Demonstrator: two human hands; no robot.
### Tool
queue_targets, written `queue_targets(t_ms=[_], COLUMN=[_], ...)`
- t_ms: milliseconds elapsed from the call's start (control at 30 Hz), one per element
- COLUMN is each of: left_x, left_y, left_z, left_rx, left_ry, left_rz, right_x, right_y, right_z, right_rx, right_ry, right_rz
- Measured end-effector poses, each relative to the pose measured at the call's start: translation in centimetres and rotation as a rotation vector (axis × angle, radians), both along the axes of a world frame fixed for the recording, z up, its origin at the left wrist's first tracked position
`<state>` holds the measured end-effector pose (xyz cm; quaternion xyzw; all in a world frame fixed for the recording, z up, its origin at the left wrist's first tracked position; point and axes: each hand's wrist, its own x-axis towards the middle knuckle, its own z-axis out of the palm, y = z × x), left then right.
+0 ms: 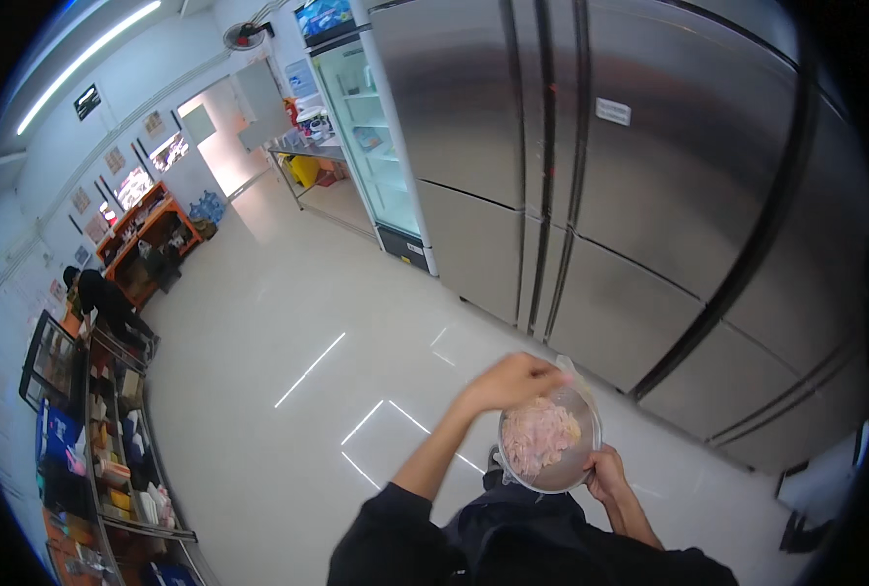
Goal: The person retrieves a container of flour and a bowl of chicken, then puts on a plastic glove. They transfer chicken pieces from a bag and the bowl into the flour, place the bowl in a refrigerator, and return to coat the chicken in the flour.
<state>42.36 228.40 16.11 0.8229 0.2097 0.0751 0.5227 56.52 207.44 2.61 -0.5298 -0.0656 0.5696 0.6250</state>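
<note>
A round metal bowl [587, 439] holds a heap of pale pink sliced raw meat [537, 438], low in front of my body. My right hand [606, 470] grips the bowl's rim at its lower right. Over the bowl's upper edge is my left hand [526, 381], fingers bent and slightly blurred, touching or just above thin clear plastic film [577, 377]. Whether the fingers pinch the film cannot be made out. More clear film [506, 469] hangs at the bowl's lower left.
Large stainless steel refrigerators [471, 256] stand ahead and to the right, beside a glass-door display fridge [376, 146]. A metal shelving rack [104, 454] with packages stands at left. A person in dark clothes [108, 304] bends over beyond it. The tiled floor [258, 315] is glossy.
</note>
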Motion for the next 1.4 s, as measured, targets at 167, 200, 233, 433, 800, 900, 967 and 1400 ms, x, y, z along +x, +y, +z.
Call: queue_targets(t_ms=[167,200,233,433,800,900,967,1400], left_x=[0.5,1.3,1.9,16.8,33.6,31.2,30.3,-13.3], left_y=[17.9,21.3,24.9,42.1,48.4,47.3,44.1,50.5], left_z=[4.7,5.0,5.0,4.0,-0.2,2.6,3.2,3.2], left_rx=[-0.086,-0.140,-0.273,-0.189,0.159,0.104,0.142,0.888], left_ry=[-0.310,-0.402,-0.556,-0.731,-0.806,-0.653,-0.690,-1.270], left_rz=[0.261,0.309,0.349,0.380,0.453,0.379,0.385,1.208], right_x=[3.4,4.6,5.3,6.3,7.2,6.8,7.8,14.7], right_y=[8.0,9.0,11.2,19.7,26.1,29.4,30.0,49.2], right_z=[1.2,-0.1,-0.5,-0.2,-1.5,4.4,6.3,10.2], right_rx=[0.036,0.078,0.128,0.113,0.056,-0.004,-0.023,0.135], right_ry=[-0.037,-0.045,-0.049,-0.065,0.011,-0.050,-0.023,0.136], right_rz=[-0.063,-0.120,-0.177,-0.363,-0.734,-0.682,-0.762,-0.189])
